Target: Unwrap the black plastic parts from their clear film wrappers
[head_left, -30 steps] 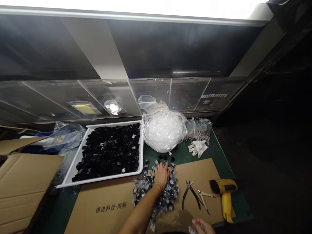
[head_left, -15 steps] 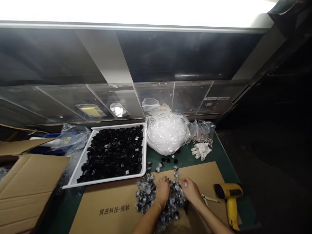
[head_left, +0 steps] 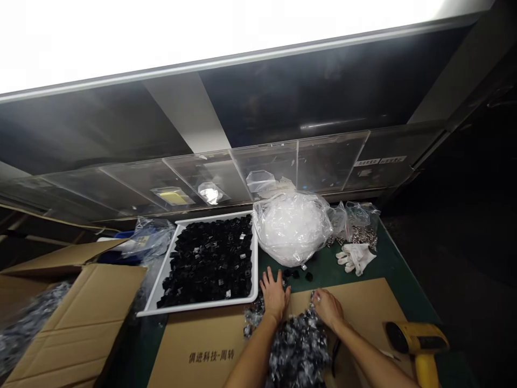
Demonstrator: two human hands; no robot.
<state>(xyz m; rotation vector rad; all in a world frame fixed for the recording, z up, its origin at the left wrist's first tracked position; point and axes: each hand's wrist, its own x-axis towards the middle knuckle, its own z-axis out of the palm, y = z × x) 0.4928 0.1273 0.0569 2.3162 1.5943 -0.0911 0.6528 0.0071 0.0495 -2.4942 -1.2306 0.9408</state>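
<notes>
My left hand [head_left: 274,296] lies palm down with its fingers spread, at the far side of a heap of small black parts in clear plastic wrapping [head_left: 299,347]. Some of the wrapped parts [head_left: 253,318] lie beside its wrist on the left. To the right, my right hand [head_left: 328,308] has its fingers curled together at the heap's far right edge. Something small and pale shows at its fingertips, too small to make out. The heap rests on a flat cardboard sheet [head_left: 210,337] and is smeared by motion.
A white tray [head_left: 197,307] of black parts stands at the left, near an open carton [head_left: 109,302]. Behind are a bulging clear bag [head_left: 293,229], loose black pieces [head_left: 308,276], white gloves [head_left: 356,258] and bagged metal bits [head_left: 365,237]. A yellow heat gun [head_left: 428,345] lies right.
The view has tilted and swung left. My left hand has reached forward from within the heap and spread its fingers. Much of the heap now sits closer to me, between my forearms.
</notes>
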